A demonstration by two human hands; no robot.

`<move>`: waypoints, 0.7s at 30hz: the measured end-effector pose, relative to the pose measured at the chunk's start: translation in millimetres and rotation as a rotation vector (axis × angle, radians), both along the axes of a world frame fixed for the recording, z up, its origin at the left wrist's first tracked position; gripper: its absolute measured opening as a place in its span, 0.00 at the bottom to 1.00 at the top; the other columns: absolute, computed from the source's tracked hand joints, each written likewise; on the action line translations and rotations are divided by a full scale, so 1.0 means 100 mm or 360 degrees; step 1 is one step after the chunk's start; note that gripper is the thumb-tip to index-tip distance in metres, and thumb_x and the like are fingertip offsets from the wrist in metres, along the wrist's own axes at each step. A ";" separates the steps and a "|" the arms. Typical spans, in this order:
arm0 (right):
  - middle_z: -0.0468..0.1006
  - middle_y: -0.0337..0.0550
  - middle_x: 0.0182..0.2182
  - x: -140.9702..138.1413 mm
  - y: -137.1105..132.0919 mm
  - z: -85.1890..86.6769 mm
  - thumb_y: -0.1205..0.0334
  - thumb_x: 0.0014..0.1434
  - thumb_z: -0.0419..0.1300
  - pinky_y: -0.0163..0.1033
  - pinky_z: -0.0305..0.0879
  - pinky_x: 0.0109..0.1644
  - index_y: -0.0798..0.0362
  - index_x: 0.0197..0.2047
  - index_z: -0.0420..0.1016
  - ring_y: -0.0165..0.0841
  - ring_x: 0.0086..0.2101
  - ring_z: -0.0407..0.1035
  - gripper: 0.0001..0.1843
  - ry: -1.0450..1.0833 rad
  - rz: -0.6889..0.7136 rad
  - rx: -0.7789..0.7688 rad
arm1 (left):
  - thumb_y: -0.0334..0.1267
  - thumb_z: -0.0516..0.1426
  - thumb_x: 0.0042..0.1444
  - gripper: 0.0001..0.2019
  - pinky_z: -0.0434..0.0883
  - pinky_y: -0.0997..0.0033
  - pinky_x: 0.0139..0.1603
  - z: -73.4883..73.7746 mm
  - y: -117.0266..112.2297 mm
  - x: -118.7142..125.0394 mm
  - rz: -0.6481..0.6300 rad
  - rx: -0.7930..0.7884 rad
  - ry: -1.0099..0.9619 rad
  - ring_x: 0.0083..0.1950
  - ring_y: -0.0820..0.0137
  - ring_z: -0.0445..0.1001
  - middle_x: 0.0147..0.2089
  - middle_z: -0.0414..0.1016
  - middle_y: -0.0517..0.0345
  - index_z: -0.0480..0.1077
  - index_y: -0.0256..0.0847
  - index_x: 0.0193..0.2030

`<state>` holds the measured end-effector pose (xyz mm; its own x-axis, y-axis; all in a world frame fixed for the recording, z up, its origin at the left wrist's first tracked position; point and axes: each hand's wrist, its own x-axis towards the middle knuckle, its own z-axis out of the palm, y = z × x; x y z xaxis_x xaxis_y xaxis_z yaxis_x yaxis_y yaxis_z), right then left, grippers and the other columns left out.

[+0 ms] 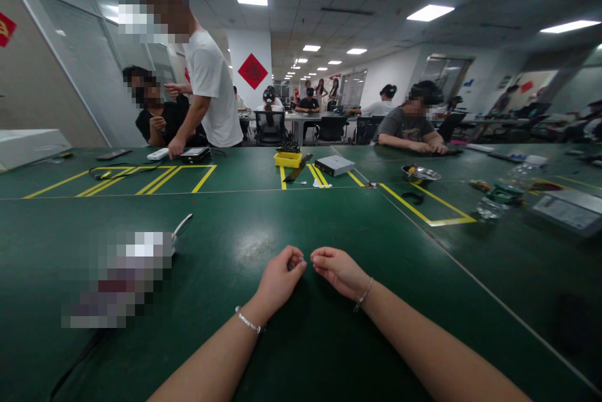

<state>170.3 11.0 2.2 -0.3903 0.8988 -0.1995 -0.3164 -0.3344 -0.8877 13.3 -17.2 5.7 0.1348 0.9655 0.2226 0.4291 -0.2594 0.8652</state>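
Just above the green table [211, 245], my two hands face each other at the middle of the view, a small gap between them. My left hand [283, 270] is closed, thumb against curled fingers, around a small object [300, 260] with a reddish and shiny look; its kind is too small to tell. The fingertips of my right hand [339, 270] are pinched together close by. Whatever they hold, if anything, is hidden. Each wrist wears a thin bracelet.
Left of my hands lies a blurred-out object [122, 280] with a strap. Farther back are a yellow bin [288, 159], a grey box [335, 165], a metal bowl [420, 173] and a plastic bottle [510, 189]. One person [214, 88] leans over the far edge; others sit around.
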 end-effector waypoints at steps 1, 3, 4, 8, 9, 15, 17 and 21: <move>0.69 0.37 0.22 0.01 0.00 0.00 0.68 0.36 0.65 0.32 0.59 0.34 0.58 0.27 0.71 0.23 0.25 0.63 0.11 0.0002 0.0025 -0.0001 | 0.37 0.51 0.48 0.06 0.63 0.75 0.32 0.01 0.00 0.00 -0.0003 0.0003 0.0001 0.30 0.75 0.66 0.28 0.67 0.63 0.63 0.41 0.34; 0.70 0.38 0.24 0.01 0.00 0.00 0.70 0.36 0.64 0.33 0.60 0.36 0.58 0.29 0.71 0.24 0.27 0.64 0.12 0.0008 0.0067 0.0001 | 0.37 0.51 0.48 0.06 0.63 0.75 0.32 0.02 0.00 0.00 0.0000 0.0003 0.0021 0.30 0.74 0.66 0.28 0.67 0.63 0.63 0.41 0.33; 0.70 0.39 0.25 0.01 0.00 0.00 0.70 0.36 0.64 0.33 0.60 0.36 0.58 0.30 0.72 0.24 0.27 0.64 0.13 0.0008 0.0079 0.0004 | 0.37 0.51 0.48 0.05 0.63 0.75 0.32 0.02 0.00 0.00 0.0000 0.0000 0.0033 0.30 0.74 0.66 0.28 0.67 0.63 0.63 0.41 0.33; 0.71 0.40 0.27 0.01 0.00 0.01 0.68 0.39 0.63 0.33 0.60 0.34 0.58 0.32 0.71 0.24 0.27 0.64 0.13 0.0011 0.0085 0.0007 | 0.35 0.52 0.46 0.06 0.63 0.75 0.32 0.00 0.01 0.01 0.0003 -0.0015 0.0000 0.30 0.75 0.66 0.29 0.67 0.64 0.63 0.41 0.34; 0.70 0.39 0.27 0.01 0.00 0.01 0.67 0.40 0.63 0.32 0.61 0.33 0.57 0.32 0.70 0.23 0.26 0.64 0.13 0.0022 0.0079 0.0005 | 0.34 0.53 0.45 0.07 0.63 0.75 0.32 0.00 0.01 0.01 0.0005 -0.0023 -0.0021 0.30 0.75 0.66 0.29 0.67 0.64 0.62 0.41 0.34; 0.70 0.40 0.26 0.01 0.00 0.00 0.60 0.46 0.59 0.31 0.60 0.30 0.58 0.32 0.69 0.23 0.25 0.63 0.11 0.0080 0.0111 0.0010 | 0.34 0.53 0.44 0.06 0.63 0.75 0.31 -0.02 0.01 0.00 0.0012 -0.0041 0.0017 0.30 0.74 0.66 0.28 0.67 0.64 0.63 0.41 0.32; 0.70 0.40 0.27 0.00 0.00 0.00 0.62 0.44 0.60 0.32 0.60 0.31 0.57 0.33 0.69 0.23 0.25 0.63 0.11 0.0084 0.0111 0.0001 | 0.35 0.53 0.45 0.06 0.63 0.75 0.32 -0.01 0.01 0.00 0.0010 -0.0039 0.0019 0.31 0.74 0.67 0.29 0.68 0.63 0.64 0.41 0.33; 0.70 0.39 0.28 0.00 0.00 0.00 0.68 0.39 0.63 0.32 0.60 0.33 0.57 0.30 0.70 0.23 0.26 0.63 0.11 0.0062 0.0077 0.0007 | 0.38 0.48 0.51 0.09 0.63 0.73 0.33 0.01 0.01 0.00 -0.0027 -0.0039 0.0023 0.32 0.73 0.67 0.30 0.70 0.61 0.66 0.41 0.35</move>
